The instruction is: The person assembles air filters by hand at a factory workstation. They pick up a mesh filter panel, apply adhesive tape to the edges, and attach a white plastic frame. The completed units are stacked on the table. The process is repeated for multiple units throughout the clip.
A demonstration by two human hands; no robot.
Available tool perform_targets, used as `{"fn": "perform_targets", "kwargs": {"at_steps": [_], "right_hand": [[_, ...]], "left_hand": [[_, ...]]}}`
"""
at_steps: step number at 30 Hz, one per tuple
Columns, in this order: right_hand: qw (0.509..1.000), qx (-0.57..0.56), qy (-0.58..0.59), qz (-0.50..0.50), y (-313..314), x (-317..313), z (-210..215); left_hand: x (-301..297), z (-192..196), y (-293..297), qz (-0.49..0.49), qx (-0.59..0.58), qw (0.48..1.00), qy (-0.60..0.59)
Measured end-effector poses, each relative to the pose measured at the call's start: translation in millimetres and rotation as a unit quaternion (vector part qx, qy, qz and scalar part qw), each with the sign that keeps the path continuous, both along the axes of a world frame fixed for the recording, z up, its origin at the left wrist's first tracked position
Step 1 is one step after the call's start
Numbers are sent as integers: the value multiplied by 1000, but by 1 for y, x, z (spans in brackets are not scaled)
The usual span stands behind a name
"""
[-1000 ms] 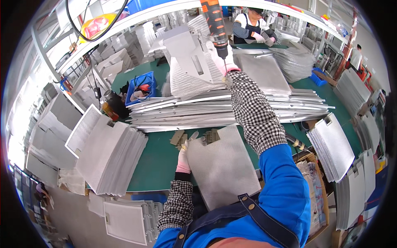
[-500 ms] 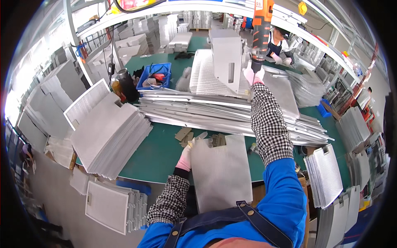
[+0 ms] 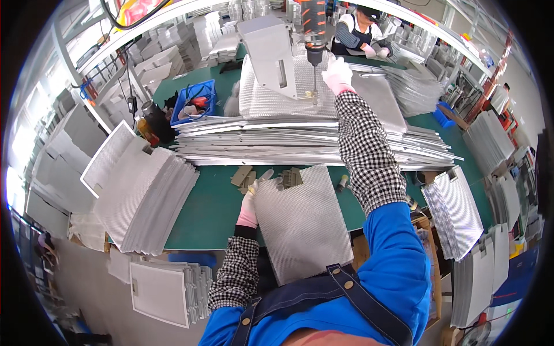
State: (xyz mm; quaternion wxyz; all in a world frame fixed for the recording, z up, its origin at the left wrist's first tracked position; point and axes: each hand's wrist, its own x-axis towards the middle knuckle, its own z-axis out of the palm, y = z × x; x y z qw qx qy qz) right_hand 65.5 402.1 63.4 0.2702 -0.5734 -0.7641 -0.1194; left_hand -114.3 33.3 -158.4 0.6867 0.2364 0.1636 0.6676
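head view: since the earlier frame, the white-gloved right hand has shifted from below the upright orange-and-black power drill to just right of its chuck; its fingers look half curled, and whether they touch the drill i cannot tell. the white-gloved left hand has its fingers closed on the left edge of the silver rectangular mesh panel, between green tabletop and dark blue apron, notched end pointing away, long axis leaning slightly left.
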Motion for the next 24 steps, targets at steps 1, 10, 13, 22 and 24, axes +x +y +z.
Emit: {"fn": "perform_targets", "kwargs": {"at_steps": [1,10,13,22,24], "right_hand": [[997,-48,62,12,6,-1,-3],[998,20,-56,-12,-17,-29,-18],[973,94,-201,58,-37,-38,-18],[966,31,-7,256,-25,-63,-20],[965,12,3,260,-24,-75,-25]], "left_hand": [[1,0,1,3,-4,1000,5],[-8,6,-8,3,-4,1000,24],[-18,-7,-21,5,-59,998,-24],[3,-69,49,70,-2,996,52],[3,-58,43,90,54,989,104]]}}
